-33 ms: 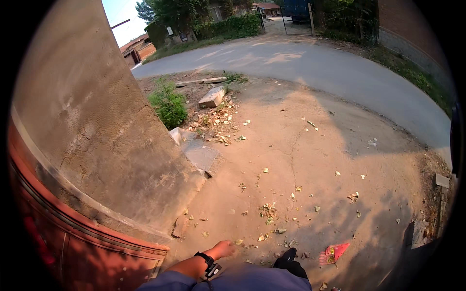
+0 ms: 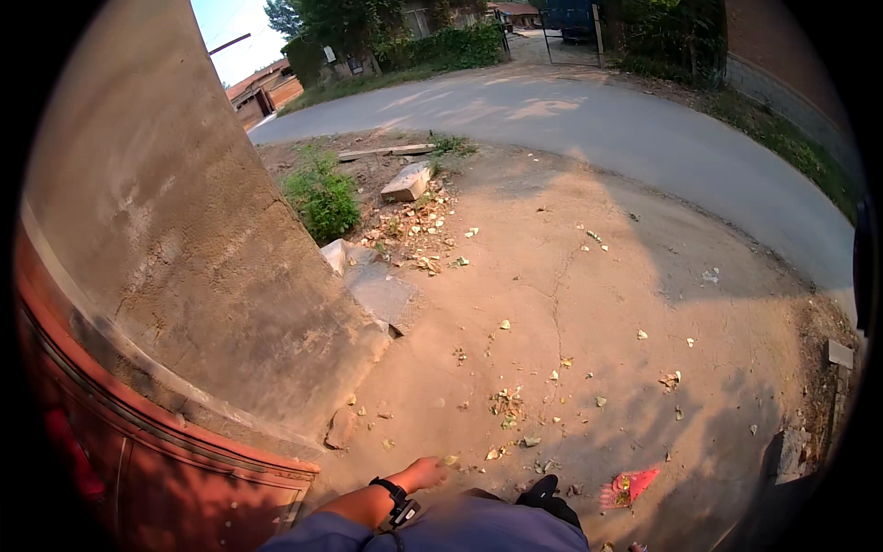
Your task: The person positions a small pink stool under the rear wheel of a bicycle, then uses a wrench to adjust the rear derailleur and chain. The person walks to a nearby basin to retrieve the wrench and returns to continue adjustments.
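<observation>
My left hand [image 2: 426, 473] hangs low in front of me, a dark band with a black device [image 2: 400, 504] round its wrist. Nothing shows in that hand, but its fingers blur together too much to tell how they are bent. Dry leaves [image 2: 494, 454] lie on the ground beyond it. I do not see my right hand. One black shoe [image 2: 544, 486] shows under my blue-grey clothing [image 2: 469, 529]. Right of the shoe, a red and yellow fringed scrap [image 2: 630, 488] lies flat on the ground.
A red metal door [image 2: 184, 488] and a plastered wall [image 2: 202, 267] stand close on the left. Past the wall are a stone slab [image 2: 379, 290], a green bush [image 2: 322, 198] and a pale block [image 2: 407, 182]. A paved road [image 2: 589, 120] crosses ahead; rubble [image 2: 791, 453] lies at right.
The view has shifted very slightly, and the red scrap appears a little farther left. My left hand keeps nearly the same place and pose.
</observation>
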`<state>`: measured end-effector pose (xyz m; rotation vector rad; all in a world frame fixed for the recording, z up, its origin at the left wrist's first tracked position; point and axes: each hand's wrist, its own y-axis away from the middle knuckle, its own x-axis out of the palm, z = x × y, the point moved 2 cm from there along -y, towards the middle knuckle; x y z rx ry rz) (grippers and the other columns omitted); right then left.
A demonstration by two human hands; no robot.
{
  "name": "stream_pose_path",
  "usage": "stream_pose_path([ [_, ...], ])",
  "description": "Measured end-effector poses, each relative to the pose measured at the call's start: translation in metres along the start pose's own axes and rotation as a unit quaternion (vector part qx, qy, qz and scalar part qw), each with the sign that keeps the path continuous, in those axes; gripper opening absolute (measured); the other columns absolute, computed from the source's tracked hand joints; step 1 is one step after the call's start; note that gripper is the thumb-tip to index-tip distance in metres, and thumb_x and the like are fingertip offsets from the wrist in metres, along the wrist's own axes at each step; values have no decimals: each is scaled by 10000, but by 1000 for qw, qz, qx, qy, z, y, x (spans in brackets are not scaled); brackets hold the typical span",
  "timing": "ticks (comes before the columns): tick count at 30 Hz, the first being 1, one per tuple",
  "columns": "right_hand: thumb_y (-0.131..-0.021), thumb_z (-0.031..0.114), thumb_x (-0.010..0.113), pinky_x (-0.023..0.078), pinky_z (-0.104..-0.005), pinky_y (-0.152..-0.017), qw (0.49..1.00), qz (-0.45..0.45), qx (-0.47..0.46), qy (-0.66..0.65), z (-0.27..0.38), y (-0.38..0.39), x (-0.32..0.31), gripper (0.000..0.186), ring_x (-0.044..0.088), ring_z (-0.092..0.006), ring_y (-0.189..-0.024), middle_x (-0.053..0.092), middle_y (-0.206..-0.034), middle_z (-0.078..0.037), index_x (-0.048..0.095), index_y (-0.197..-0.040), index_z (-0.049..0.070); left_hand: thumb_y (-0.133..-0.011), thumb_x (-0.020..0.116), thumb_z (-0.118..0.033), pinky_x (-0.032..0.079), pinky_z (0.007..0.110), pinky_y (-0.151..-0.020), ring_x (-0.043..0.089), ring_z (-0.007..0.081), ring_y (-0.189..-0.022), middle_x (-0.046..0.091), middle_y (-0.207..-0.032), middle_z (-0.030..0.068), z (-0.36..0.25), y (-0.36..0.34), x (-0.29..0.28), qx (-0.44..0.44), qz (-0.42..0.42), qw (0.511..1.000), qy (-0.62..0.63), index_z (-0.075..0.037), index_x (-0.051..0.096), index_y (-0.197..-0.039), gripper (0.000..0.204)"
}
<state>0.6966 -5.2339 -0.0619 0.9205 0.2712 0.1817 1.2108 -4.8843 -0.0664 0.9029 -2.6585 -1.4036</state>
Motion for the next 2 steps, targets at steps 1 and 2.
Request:
stream_pose_path([
  [1,-955,307,530,438,-333,-683,999,19,-24,-22,41,-19,6,256,506,-182,-724,542,-836,-41,586,-1086,94,-900,591,-275,520,360,-654,664,216,-706,694,-887,110,-27,-19,9,4,-4,1000,20,-19,657,-995,281],
  [2,-966,317,515,446,-329,-719,997,46,-41,-50,72,-43,7,280,508,-178,-758,551,-864,-41,596,-1108,90,-898,587,-271,521,374,-673,666,240,-724,694,-887,126,-57,-22,18,13,-5,1000,-16,-17,659,-996,281],
])
